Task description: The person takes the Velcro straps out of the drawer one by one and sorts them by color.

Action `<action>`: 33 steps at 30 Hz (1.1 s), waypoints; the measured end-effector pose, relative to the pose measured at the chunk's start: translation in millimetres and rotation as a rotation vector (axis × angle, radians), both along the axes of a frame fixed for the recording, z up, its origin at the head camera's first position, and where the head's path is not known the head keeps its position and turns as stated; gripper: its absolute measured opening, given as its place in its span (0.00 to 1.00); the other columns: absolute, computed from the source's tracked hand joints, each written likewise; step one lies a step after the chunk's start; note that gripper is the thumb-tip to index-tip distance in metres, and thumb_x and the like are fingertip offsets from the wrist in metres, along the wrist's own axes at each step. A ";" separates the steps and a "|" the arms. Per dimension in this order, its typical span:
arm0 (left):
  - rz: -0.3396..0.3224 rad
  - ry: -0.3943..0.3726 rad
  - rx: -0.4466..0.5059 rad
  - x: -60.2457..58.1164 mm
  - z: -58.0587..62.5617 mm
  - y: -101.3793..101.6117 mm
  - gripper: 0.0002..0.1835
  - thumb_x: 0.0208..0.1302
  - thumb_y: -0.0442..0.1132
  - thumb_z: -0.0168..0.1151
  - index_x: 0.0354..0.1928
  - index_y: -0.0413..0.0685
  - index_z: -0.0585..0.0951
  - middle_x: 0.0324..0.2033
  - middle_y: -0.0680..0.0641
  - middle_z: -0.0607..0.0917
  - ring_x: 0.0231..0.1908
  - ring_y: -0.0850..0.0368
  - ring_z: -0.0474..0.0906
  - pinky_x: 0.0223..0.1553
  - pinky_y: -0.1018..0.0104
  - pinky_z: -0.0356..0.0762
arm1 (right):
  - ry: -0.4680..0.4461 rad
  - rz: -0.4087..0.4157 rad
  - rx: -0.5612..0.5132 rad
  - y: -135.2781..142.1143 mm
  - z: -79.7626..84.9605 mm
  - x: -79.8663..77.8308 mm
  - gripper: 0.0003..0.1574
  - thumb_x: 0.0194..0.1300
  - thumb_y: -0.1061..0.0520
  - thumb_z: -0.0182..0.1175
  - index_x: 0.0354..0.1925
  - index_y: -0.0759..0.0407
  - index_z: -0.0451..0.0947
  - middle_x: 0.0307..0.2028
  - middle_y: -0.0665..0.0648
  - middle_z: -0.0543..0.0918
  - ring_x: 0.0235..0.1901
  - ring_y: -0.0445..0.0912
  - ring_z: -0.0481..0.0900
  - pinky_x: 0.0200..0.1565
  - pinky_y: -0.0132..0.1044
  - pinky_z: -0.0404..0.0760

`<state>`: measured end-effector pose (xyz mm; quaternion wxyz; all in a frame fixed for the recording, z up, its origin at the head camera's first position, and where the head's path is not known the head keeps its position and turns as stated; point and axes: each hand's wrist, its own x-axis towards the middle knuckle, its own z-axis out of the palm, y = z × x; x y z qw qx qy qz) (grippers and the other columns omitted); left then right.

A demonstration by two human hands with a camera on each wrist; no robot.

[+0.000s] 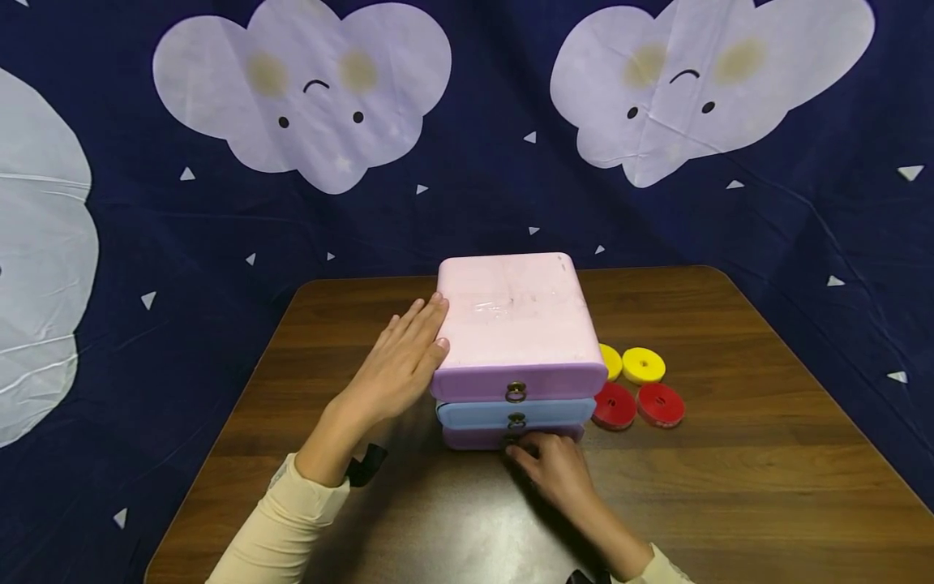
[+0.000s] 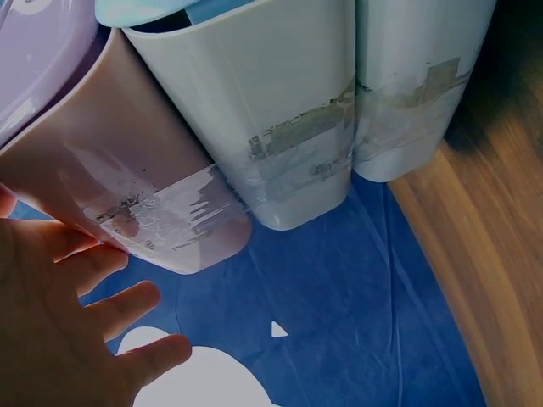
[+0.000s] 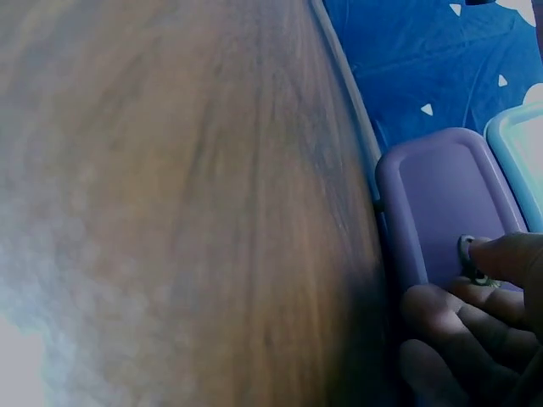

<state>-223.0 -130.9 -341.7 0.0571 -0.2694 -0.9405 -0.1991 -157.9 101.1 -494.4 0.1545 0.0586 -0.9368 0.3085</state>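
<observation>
A small three-tier drawer box with a pink top (image 1: 511, 312) stands on the table. Its fronts are purple at the top (image 1: 467, 383), blue in the middle (image 1: 474, 415) and purple at the bottom (image 1: 470, 440), each with a metal ring pull. My left hand (image 1: 397, 357) lies against the left side of the top tier, fingers extended; the left wrist view shows them spread at the pink casing (image 2: 161, 199). Low at the front, my right hand (image 1: 558, 474) pinches the ring pull (image 3: 465, 248) of the bottom drawer between thumb and fingers. That drawer's front sits close to the casing.
Right of the box lie two yellow discs (image 1: 644, 366) and two red discs (image 1: 661, 405), one yellow partly hidden by the box. The wooden table (image 1: 730, 487) reaches back to a dark blue cloth (image 1: 496, 162) with cloud shapes. Clear tape (image 2: 191, 208) crosses the box's side.
</observation>
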 end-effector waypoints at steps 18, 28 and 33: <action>0.009 0.009 -0.017 0.1 0.9 0.8 0.30 0.74 0.58 0.24 0.75 0.61 0.42 0.75 0.58 0.42 0.75 0.56 0.35 0.73 0.46 0.38 | 0.078 0.031 0.022 2.8 -0.2 8.7 0.08 0.52 0.53 0.69 0.19 0.45 0.81 0.19 0.45 0.84 0.19 0.37 0.77 0.25 0.30 0.73; 0.023 0.003 -0.026 1.1 0.8 1.8 0.30 0.74 0.58 0.24 0.75 0.62 0.42 0.75 0.59 0.42 0.75 0.56 0.34 0.74 0.47 0.37 | 0.091 0.031 0.031 0.2 -1.1 31.0 0.09 0.51 0.53 0.70 0.19 0.43 0.80 0.16 0.41 0.81 0.16 0.30 0.70 0.21 0.26 0.68; 0.020 -0.004 -0.022 1.1 0.7 1.5 0.30 0.74 0.58 0.24 0.75 0.62 0.41 0.75 0.59 0.41 0.75 0.56 0.34 0.74 0.47 0.36 | 0.071 0.019 0.036 0.3 -2.1 42.6 0.10 0.51 0.53 0.70 0.19 0.42 0.79 0.15 0.39 0.79 0.17 0.30 0.68 0.21 0.27 0.66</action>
